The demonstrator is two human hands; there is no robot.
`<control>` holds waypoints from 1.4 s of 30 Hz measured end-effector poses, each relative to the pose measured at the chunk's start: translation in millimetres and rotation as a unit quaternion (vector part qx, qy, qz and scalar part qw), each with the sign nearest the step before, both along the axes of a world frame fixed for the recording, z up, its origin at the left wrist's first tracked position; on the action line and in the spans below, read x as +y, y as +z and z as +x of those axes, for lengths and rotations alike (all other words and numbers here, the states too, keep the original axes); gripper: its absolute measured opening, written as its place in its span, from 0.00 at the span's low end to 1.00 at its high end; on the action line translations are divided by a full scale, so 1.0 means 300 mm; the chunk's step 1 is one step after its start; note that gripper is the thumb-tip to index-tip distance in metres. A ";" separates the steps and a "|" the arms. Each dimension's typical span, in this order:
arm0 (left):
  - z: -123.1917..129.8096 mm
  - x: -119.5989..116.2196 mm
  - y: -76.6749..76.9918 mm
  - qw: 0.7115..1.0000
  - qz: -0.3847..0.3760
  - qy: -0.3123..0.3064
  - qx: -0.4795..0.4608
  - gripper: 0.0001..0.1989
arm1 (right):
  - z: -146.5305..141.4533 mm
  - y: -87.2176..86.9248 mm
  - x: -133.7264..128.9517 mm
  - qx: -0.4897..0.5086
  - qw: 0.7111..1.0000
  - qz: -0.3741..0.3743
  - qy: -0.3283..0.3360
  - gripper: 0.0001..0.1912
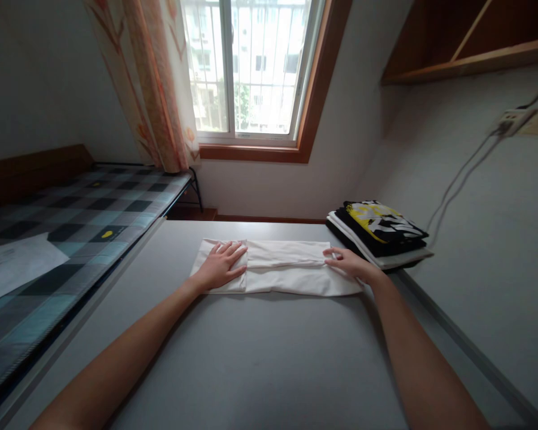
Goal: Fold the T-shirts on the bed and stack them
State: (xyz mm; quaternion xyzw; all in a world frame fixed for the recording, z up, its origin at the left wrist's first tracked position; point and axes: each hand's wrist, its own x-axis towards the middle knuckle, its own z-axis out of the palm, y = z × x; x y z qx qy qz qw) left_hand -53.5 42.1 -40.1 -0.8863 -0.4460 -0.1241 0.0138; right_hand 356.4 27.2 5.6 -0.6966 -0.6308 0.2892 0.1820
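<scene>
A white cloth (pixel 287 278), folded into a long flat strip, lies crosswise on the grey-white table (pixel 251 358). Its left end is doubled over in a shorter flap. My left hand (pixel 222 264) rests flat on that flap with the fingers spread. At the strip's right end is my right hand (pixel 347 263), its fingers bent at the cloth's upper edge; whether they pinch the fabric is too small to tell.
A stack of folded clothes (pixel 381 230), black, white and yellow, sits at the table's back right beside the wall. Left of the table is a bed with a checkered mat (pixel 130 206) and a paper sheet (pixel 18 263). A power cord (pixel 459 170) hangs at right.
</scene>
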 end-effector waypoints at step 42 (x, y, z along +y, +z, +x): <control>0.001 0.002 -0.007 1.000 0.006 -0.003 -0.024 0.30 | -0.791 0.047 -0.001 -0.186 0.958 0.078 0.206 0.19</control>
